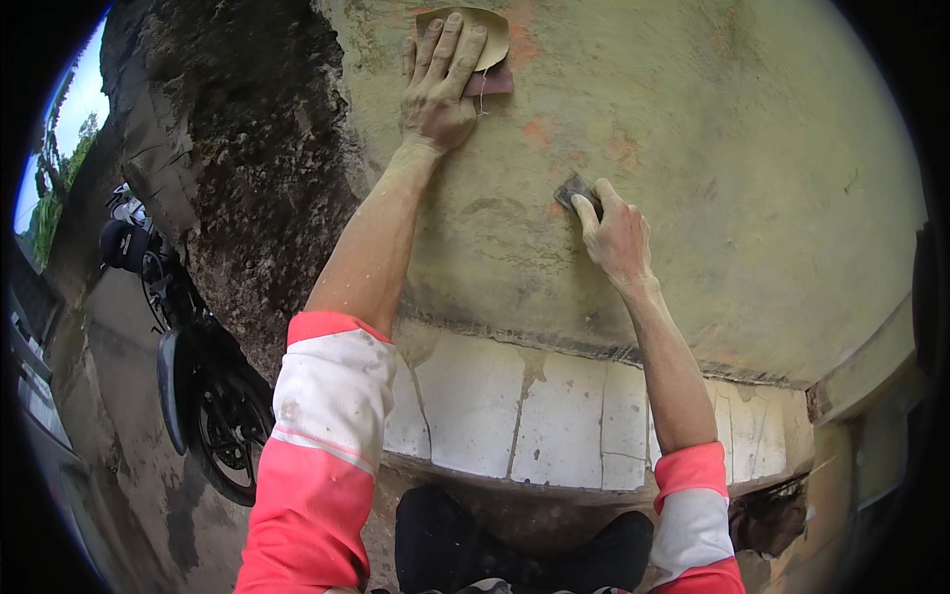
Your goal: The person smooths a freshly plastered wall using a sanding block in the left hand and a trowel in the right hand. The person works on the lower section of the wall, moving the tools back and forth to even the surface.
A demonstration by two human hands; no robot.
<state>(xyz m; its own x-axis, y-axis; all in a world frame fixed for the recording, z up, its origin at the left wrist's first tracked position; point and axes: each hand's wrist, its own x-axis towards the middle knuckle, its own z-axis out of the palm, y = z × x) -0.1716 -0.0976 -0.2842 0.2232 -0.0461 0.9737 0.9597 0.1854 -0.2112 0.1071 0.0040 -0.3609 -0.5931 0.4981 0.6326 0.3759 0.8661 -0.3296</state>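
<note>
A greenish-yellow wall (752, 208) with worn reddish patches fills the middle and right. High on it, my left hand (436, 91) lies flat with its fingers stretched over a tan sheet of sandpaper (490, 35). A reddish-brown piece (495, 81) with loose threads shows just below that sheet, beside the hand. Lower and to the right, my right hand (616, 233) is closed on a small dark grey flat piece (574, 190), its edge against the wall. Whether this piece is a scraper or folded sandpaper, I cannot tell. Pale dust coats both hands.
White, cracked tiles (559, 426) form a ledge along the wall's foot. Rough, dark broken masonry (262, 129) borders the wall on the left. Beyond my left arm stands a black motorcycle (213, 386). My dark-clothed knees (445, 540) are below the ledge.
</note>
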